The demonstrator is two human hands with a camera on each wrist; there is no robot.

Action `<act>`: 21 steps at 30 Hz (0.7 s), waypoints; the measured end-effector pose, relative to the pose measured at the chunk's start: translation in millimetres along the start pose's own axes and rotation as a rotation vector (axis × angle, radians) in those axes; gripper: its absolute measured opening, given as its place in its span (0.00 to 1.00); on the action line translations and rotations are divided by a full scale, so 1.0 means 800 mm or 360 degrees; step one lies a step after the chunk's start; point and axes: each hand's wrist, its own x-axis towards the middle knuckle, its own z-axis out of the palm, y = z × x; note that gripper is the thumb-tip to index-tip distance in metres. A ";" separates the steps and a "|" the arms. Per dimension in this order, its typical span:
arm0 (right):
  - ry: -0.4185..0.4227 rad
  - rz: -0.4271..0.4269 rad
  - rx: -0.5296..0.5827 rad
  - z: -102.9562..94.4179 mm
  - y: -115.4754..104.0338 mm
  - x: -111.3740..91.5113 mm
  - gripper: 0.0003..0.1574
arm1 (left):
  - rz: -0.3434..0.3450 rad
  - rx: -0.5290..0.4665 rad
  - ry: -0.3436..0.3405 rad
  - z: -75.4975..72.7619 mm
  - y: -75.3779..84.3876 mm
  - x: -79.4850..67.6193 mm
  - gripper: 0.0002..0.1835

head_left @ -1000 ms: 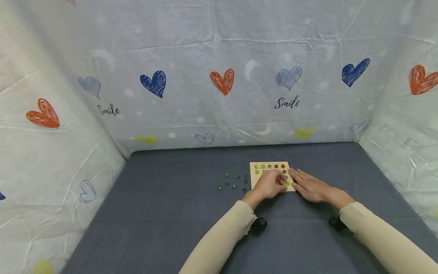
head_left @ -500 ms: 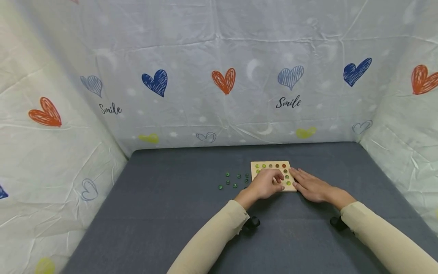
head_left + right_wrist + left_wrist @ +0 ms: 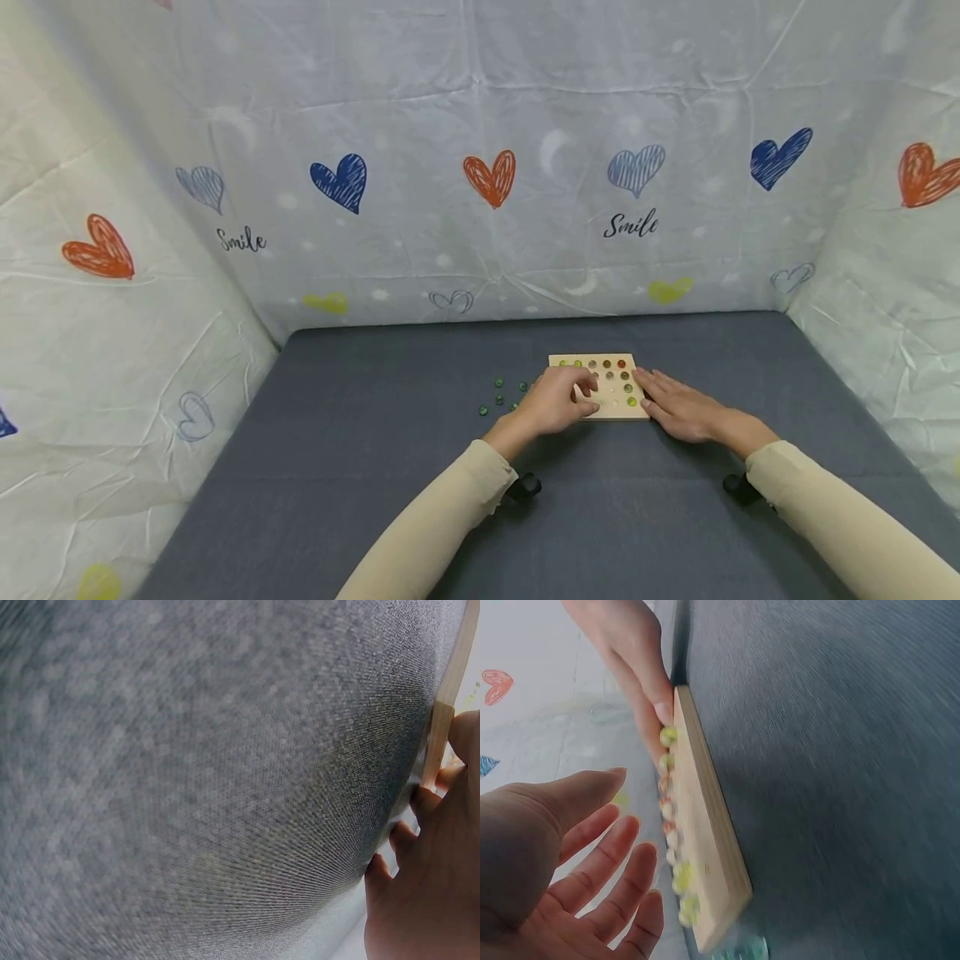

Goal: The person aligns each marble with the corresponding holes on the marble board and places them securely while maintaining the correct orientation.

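A pale wooden board [image 3: 615, 407] with rows of round hollows lies on the table, glass marbles sitting in some of them. Yellow-green marbles [image 3: 682, 877] and a few reddish-brown ones show along its face in the left wrist view. My left hand [image 3: 553, 402] hovers over the board's left part, and its thumb and fingers are apart with nothing between them. My right hand [image 3: 684, 412] lies with extended fingers against the board's right edge. Loose green marbles [image 3: 499, 400] rest on the table left of the board, some hidden behind my left hand.
The dark grey table [image 3: 360, 450] extends to both sides of the board. White fabric walls [image 3: 405, 233] printed with hearts stand behind it and at its sides. A black wrist device [image 3: 525, 487] sits under each cuff.
My left hand has moved left across the board, uncovering more hollows at its right and covering some loose green marbles. My right hand has stayed at the board's edge.
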 end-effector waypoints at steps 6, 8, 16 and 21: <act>0.0012 -0.0032 -0.0015 0.002 0.000 0.000 0.39 | -0.0038 0.0015 0.0057 -0.021 -0.018 -0.023 0.12; 0.0012 -0.0036 -0.0035 0.001 0.000 0.000 0.39 | -0.0051 0.0027 0.0078 -0.027 -0.026 -0.030 0.12; 0.0025 -0.0030 -0.0027 0.001 -0.002 -0.001 0.38 | -0.0171 0.0009 0.0187 -0.051 -0.061 -0.065 0.15; 0.0034 -0.0029 -0.0037 0.004 0.002 0.001 0.38 | -0.0218 -0.0015 0.0272 -0.060 -0.082 -0.084 0.15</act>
